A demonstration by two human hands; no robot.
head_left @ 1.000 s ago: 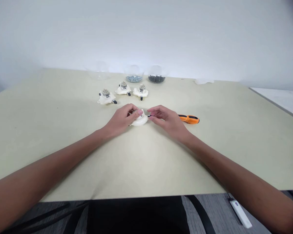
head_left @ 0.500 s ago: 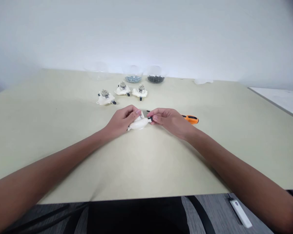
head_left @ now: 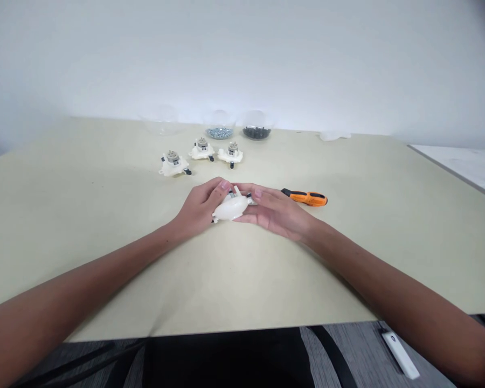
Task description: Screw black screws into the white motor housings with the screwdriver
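My left hand [head_left: 200,207] and my right hand [head_left: 272,211] meet at the table's middle, both gripping a white plastic motor housing [head_left: 229,208]. The housing lies tipped on its side, and its motor end is mostly hidden by my fingers. The right hand's fingertips reach across its far end. Just beyond that hand lies an orange and black screwdriver [head_left: 307,198], untouched. Farther back stand similar white housings with small motors [head_left: 173,164] [head_left: 202,149] [head_left: 230,154].
Along the back of the beige table [head_left: 105,161] stand a clear bowl [head_left: 160,120], a clear bowl of silver screws [head_left: 219,126] and a clear bowl of black parts [head_left: 257,126]. A white scrap [head_left: 333,136] lies at the back right.
The housing has rolled further onto its side. My right hand has moved left and turned, its fingers now across the housing instead of pinching a small black piece at its edge.
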